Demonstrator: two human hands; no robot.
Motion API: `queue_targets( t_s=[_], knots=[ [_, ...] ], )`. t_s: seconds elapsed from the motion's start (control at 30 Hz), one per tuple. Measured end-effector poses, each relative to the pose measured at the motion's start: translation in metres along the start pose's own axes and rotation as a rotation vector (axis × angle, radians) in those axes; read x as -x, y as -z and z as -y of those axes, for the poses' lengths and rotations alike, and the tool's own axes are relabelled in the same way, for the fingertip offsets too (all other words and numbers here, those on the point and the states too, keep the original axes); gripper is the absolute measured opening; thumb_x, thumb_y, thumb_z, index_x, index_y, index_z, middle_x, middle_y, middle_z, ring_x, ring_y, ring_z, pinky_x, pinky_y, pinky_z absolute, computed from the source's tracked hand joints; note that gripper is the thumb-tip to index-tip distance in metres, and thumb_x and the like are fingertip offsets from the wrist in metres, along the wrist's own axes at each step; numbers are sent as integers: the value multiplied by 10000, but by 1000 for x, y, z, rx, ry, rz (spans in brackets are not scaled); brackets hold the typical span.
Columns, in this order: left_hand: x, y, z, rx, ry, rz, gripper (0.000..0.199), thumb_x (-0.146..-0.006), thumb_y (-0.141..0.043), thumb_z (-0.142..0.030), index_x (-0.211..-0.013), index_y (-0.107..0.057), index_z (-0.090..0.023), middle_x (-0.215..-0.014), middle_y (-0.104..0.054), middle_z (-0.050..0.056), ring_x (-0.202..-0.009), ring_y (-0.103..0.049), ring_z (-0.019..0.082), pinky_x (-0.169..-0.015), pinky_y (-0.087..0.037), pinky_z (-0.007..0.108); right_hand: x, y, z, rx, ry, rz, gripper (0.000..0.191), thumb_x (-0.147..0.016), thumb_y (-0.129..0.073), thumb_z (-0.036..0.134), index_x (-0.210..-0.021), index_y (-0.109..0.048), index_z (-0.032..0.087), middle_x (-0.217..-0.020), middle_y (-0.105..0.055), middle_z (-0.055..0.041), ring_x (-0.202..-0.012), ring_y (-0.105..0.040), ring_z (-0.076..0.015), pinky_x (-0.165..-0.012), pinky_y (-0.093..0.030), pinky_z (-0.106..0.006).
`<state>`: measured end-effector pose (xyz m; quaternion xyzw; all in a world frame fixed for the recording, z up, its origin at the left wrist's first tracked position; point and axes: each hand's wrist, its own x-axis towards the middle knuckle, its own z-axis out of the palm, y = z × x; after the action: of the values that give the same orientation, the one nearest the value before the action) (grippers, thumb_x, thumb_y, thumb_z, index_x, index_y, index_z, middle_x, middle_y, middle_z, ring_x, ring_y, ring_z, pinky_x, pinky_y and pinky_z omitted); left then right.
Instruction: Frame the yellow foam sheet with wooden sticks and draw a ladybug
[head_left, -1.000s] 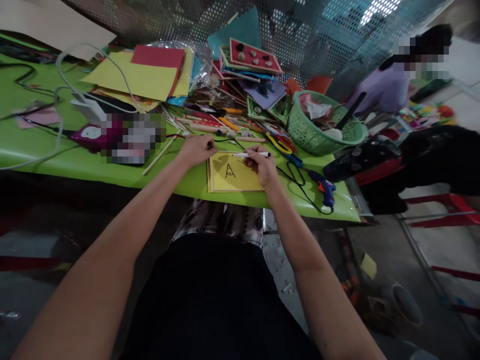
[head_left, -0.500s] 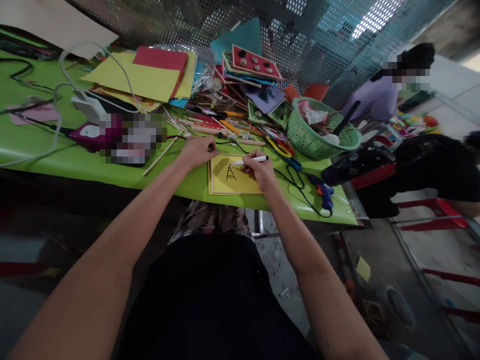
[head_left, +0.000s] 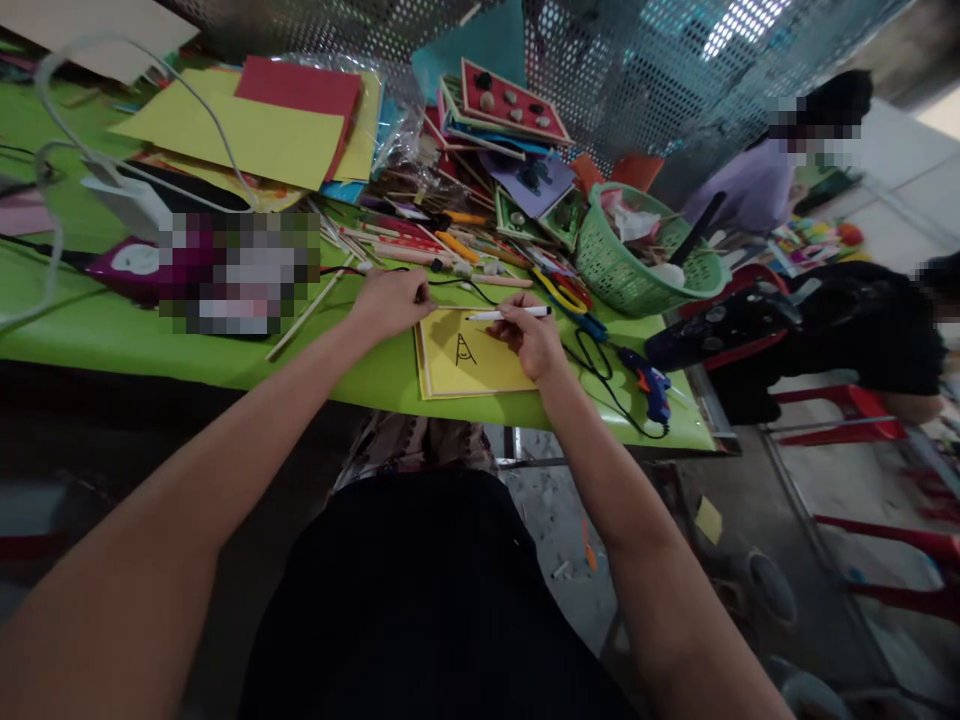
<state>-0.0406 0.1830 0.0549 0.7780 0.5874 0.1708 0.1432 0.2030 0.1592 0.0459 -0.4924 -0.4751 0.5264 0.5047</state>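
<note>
My right hand [head_left: 531, 340] grips a white marker [head_left: 499, 315] with a black end; its tip points left, over the upper part of a yellow card [head_left: 487, 375]. Black lines like a letter A with a small curve inside [head_left: 465, 350] are drawn on the card's left half. At the card's upper left corner rests my left hand [head_left: 391, 300], its fingers curled together. Something small and dark shows at those fingertips, too unclear to name. The card lies flat near the front edge of the green table [head_left: 360, 385].
A blue glue gun [head_left: 651, 385] with its cord and yellow-handled scissors [head_left: 561, 292] lie to the right. Behind them stands a green basket [head_left: 622, 262]. Coloured paper [head_left: 277, 140], sticks and stone-decorated cards [head_left: 514, 100] crowd the back. Two people are at the right.
The marker tip has lifted away from the drawing, and my right hand has shifted slightly right. The view has moved a little; my left hand stays at the card's corner.
</note>
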Motion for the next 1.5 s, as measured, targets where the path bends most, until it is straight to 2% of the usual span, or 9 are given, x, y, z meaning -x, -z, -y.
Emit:
queue_targets(
  t_s=[0.2, 0.5, 0.77, 0.93, 1.1, 1.23, 1.5],
  knots=[
    [2, 2, 5, -1, -34, 8, 192, -949, -594, -302, -1040, -726, -195, -963, -779, 42, -974, -712, 236, -948, -474, 355, 0, 0, 0, 21, 42, 6, 331, -685, -860, 441, -764, -607, 243, -607, -651, 44, -574, -612, -117, -534, -431, -235],
    [8, 1, 11, 64, -38, 20, 144, -895, -677, -328, -970, -717, -212, -978, -780, 44, -913, -694, 235, -936, -461, 359, 24, -12, 1, 21, 43, 44, 325, -642, -900, 394, -760, -645, 230, -607, -672, 43, -561, -610, -106, -550, -484, -228],
    [10, 3, 11, 117, -45, 31, 233, -917, -662, -359, -1007, -712, -150, -1013, -780, 81, -929, -674, 228, -926, -468, 349, 23, -11, -6, 113, 95, -18, 270, -667, -824, 367, -710, -594, 233, -587, -675, 33, -524, -563, -89, -498, -401, -214],
    [10, 6, 8, 96, -34, 33, 199, -895, -686, -345, -1007, -727, -187, -996, -778, 71, -907, -679, 234, -942, -477, 377, 25, -12, -5, 151, 123, 4, 292, -687, -827, 397, -727, -590, 232, -595, -679, 37, -527, -553, -84, -503, -388, -199],
    [9, 4, 9, 80, -33, 25, 218, -897, -681, -366, -1015, -729, -188, -1014, -782, 69, -923, -683, 235, -928, -476, 356, 27, -12, -6, 188, 131, 11, 288, -700, -822, 409, -741, -599, 231, -610, -684, 34, -514, -532, -85, -470, -343, -197],
    [7, 2, 12, 71, -47, 16, 183, -886, -680, -359, -978, -725, -206, -990, -783, 56, -915, -686, 234, -907, -480, 351, 26, -12, -6, 210, 122, 13, 297, -700, -821, 429, -740, -600, 234, -620, -683, 33, -522, -533, -91, -480, -361, -202],
    [5, -2, 16, 73, -57, -7, 203, -882, -678, -380, -976, -728, -207, -924, -769, 39, -894, -678, 234, -941, -473, 372, 28, -14, -4, 211, 112, 22, 230, -709, -783, 379, -744, -606, 236, -603, -684, 37, -506, -526, -86, -473, -351, -197]
  ],
)
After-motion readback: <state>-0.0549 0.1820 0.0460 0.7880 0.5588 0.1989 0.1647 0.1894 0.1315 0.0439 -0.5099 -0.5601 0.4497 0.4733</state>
